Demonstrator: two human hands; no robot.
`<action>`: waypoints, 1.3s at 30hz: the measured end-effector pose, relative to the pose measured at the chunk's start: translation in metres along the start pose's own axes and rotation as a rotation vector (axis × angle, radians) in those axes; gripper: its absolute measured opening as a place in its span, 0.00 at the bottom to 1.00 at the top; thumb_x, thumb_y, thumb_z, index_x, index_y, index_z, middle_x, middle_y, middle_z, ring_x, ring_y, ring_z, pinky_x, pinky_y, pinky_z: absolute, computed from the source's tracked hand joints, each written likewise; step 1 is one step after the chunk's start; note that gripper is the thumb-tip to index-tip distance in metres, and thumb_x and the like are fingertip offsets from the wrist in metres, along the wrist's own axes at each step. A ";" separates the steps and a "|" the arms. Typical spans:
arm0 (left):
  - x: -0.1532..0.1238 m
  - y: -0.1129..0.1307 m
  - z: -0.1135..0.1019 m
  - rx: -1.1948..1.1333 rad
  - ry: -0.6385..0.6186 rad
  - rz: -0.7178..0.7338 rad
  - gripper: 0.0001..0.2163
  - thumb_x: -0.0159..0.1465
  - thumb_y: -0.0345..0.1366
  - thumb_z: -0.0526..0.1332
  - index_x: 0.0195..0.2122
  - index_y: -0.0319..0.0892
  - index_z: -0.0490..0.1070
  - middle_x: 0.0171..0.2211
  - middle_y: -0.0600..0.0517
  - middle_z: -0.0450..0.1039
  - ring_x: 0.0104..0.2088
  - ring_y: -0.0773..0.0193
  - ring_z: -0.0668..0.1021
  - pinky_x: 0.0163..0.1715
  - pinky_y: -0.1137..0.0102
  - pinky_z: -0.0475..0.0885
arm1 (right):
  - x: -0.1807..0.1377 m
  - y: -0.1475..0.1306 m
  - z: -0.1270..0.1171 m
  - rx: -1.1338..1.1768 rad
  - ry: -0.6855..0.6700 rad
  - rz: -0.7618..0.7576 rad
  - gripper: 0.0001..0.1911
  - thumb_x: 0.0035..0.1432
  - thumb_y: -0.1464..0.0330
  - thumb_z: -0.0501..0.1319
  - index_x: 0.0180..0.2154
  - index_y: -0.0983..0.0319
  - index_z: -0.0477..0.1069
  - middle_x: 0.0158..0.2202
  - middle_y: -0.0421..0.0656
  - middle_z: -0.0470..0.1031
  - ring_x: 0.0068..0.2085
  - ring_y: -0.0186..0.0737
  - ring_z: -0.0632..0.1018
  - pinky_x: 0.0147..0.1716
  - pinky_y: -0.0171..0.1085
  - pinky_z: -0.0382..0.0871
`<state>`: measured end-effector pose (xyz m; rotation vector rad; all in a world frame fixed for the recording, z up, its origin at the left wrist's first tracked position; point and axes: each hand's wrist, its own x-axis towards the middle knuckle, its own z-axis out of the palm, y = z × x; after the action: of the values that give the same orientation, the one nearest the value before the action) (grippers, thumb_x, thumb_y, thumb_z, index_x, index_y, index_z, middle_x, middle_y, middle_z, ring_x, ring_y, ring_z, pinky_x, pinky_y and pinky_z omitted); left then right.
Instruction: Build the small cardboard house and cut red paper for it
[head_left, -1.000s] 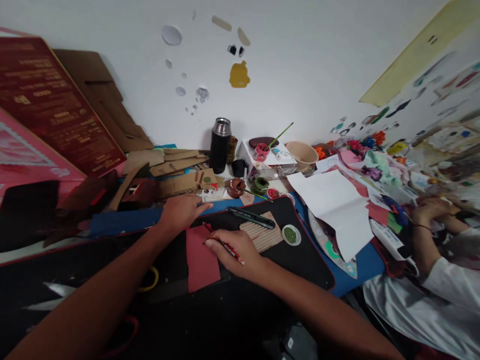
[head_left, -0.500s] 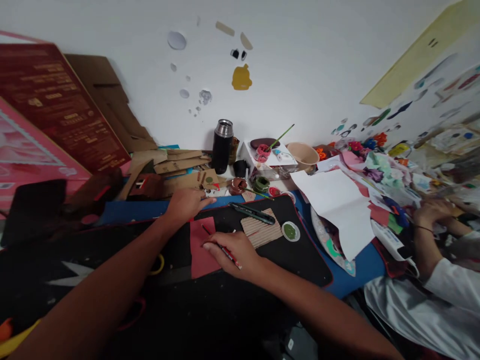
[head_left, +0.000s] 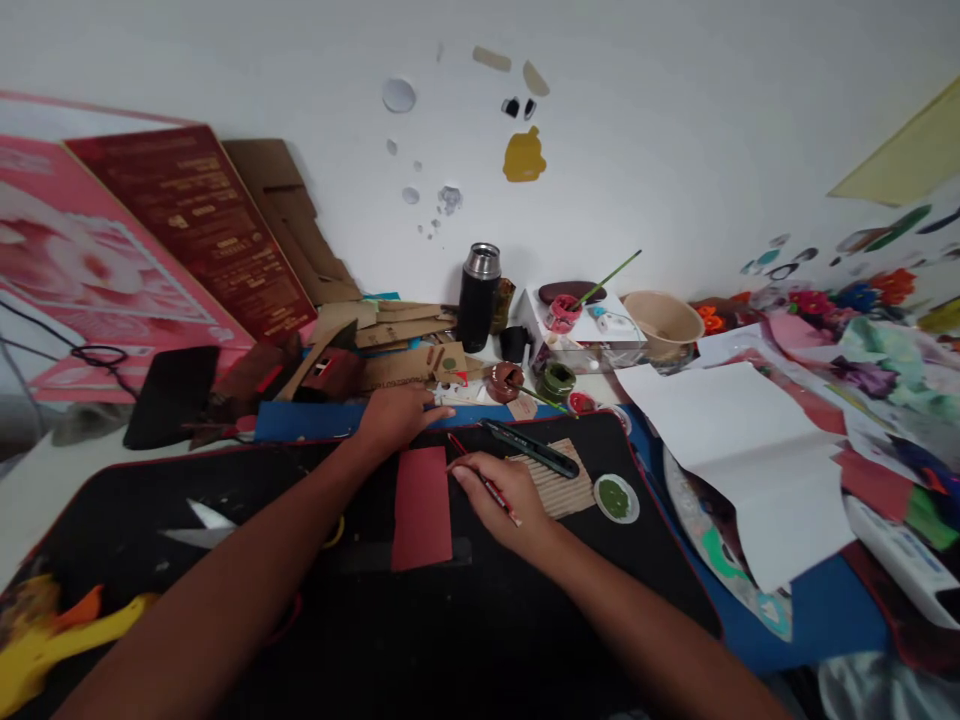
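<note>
My left hand (head_left: 397, 415) reaches to the back edge of the black mat, beside cardboard scraps and small white pieces. Its thumb is stretched out to the right; the other fingers are partly hidden, and nothing shows in the hand. In my right hand (head_left: 506, 497) is a slim red pencil (head_left: 496, 492), slanting up to the left. That hand rests just right of a red paper rectangle (head_left: 422, 510) lying flat on the mat. Behind it a dark green utility knife (head_left: 531, 447) lies across corrugated cardboard (head_left: 561, 492).
A small white dish of green paint (head_left: 616, 498) sits right of the cardboard. Open paint jars (head_left: 556, 381) and a black flask (head_left: 479, 300) stand behind. Scissors (head_left: 206, 527) lie beside my left forearm. White paper (head_left: 739, 450) covers the right side.
My right hand has moved off the red paper to its right edge, still with the pencil. My left hand stays near the mat's back edge. The camera view has turned left.
</note>
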<state>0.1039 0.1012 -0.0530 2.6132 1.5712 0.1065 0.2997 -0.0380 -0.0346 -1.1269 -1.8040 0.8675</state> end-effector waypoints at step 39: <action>-0.058 -0.113 -0.063 0.114 0.273 -0.066 0.25 0.67 0.36 0.55 0.66 0.39 0.66 0.64 0.35 0.68 0.63 0.42 0.70 0.64 0.51 0.64 | -0.001 -0.010 0.005 -0.023 -0.071 -0.019 0.12 0.74 0.65 0.56 0.42 0.60 0.77 0.33 0.41 0.80 0.33 0.35 0.80 0.34 0.32 0.68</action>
<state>-0.0292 0.1054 -0.0037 2.7246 1.7963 0.3964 0.2920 -0.0432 -0.0281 -1.1038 -1.8840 0.8879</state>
